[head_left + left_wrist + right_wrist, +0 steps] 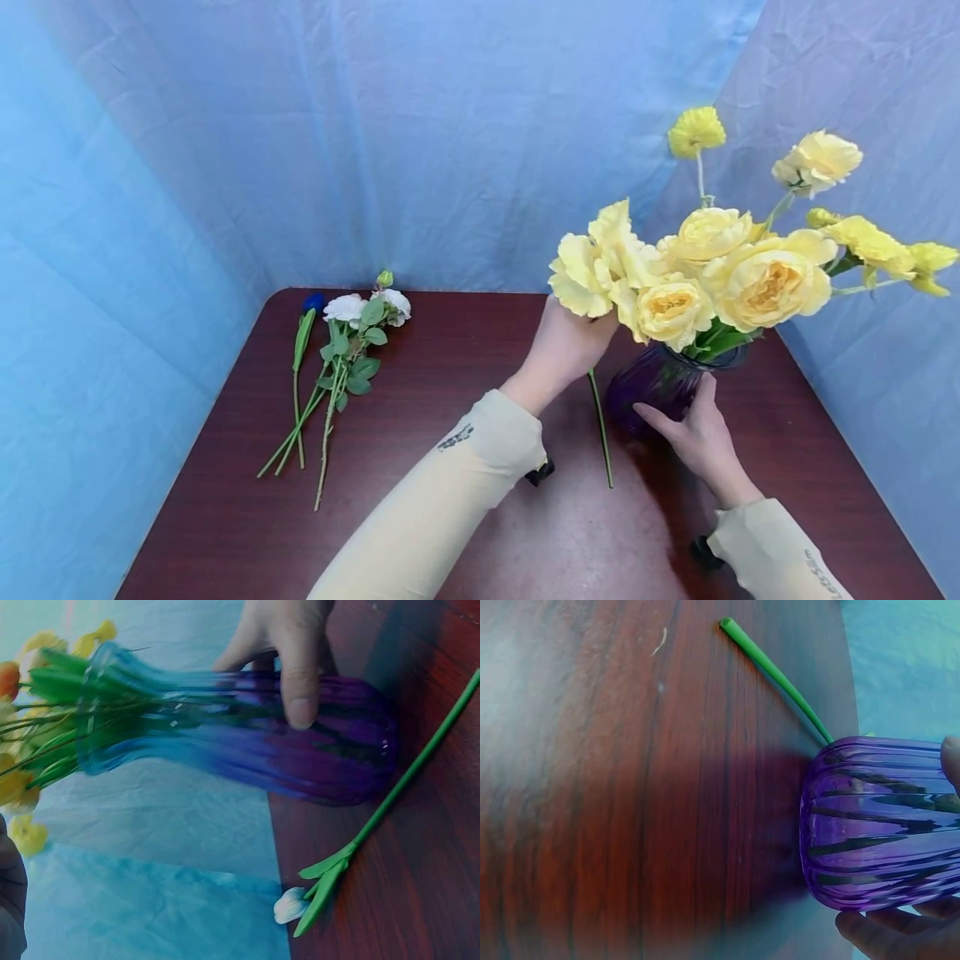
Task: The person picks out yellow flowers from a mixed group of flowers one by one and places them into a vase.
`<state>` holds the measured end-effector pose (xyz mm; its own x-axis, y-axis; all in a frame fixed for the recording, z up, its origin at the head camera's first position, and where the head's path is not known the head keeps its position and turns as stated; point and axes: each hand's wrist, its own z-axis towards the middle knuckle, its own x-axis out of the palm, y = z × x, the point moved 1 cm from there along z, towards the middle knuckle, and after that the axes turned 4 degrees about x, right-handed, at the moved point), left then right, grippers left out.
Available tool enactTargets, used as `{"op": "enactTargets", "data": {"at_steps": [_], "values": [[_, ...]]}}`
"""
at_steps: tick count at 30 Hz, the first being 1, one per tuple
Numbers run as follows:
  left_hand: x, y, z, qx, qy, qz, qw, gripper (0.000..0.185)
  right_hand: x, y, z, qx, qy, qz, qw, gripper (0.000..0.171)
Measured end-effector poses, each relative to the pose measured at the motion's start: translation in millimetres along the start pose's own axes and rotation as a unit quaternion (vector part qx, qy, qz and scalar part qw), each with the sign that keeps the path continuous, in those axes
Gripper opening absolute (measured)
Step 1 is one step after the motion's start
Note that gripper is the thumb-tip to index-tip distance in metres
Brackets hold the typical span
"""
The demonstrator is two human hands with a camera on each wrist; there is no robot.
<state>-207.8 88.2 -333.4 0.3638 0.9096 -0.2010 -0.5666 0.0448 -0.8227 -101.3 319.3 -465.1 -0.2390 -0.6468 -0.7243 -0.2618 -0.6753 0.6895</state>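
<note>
A glass vase (pixel 225 735), clear blue at its neck and purple at its base, holds a bunch of yellow flowers (pixel 772 287). My right hand (pixel 701 437) grips the vase low down, thumb on one side and fingers on the other. My left hand (pixel 570 342) is up at the leftmost yellow flower (pixel 592 271), just under its petals; the petals hide its fingertips, so their hold cannot be seen. Beside the vase base lies a white tulip (pixel 289 906) with a green stem (pixel 602 433). In the right wrist view, dark stems show through the purple glass (pixel 877 825).
On the left of the dark red wooden table (pixel 465 350) lie white roses (pixel 347 310) with leafy stems and a blue flower (pixel 313 302) on a green stem. Blue cloth (pixel 450 150) hangs behind the table and at both sides.
</note>
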Motion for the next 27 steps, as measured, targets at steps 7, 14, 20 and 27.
{"op": "enactTargets", "data": {"at_steps": [7,14,20,27], "values": [[16.7,12.6,4.9,-0.017,0.043,0.081,0.9956,0.020,9,6,8,0.004,0.006,0.007,1.000,0.109],[28.6,20.4,11.5,-0.048,0.094,0.183,0.9775,0.021,14,10,14,0.014,-0.002,0.013,1.000,0.114],[33.2,25.7,9.7,-0.098,0.091,0.124,0.9832,0.017,18,11,15,-0.020,-0.010,0.056,0.998,0.109],[26.6,29.7,-5.2,-0.156,0.097,0.036,0.9824,0.026,19,15,4,-0.023,-0.040,0.050,0.998,0.096]]}}
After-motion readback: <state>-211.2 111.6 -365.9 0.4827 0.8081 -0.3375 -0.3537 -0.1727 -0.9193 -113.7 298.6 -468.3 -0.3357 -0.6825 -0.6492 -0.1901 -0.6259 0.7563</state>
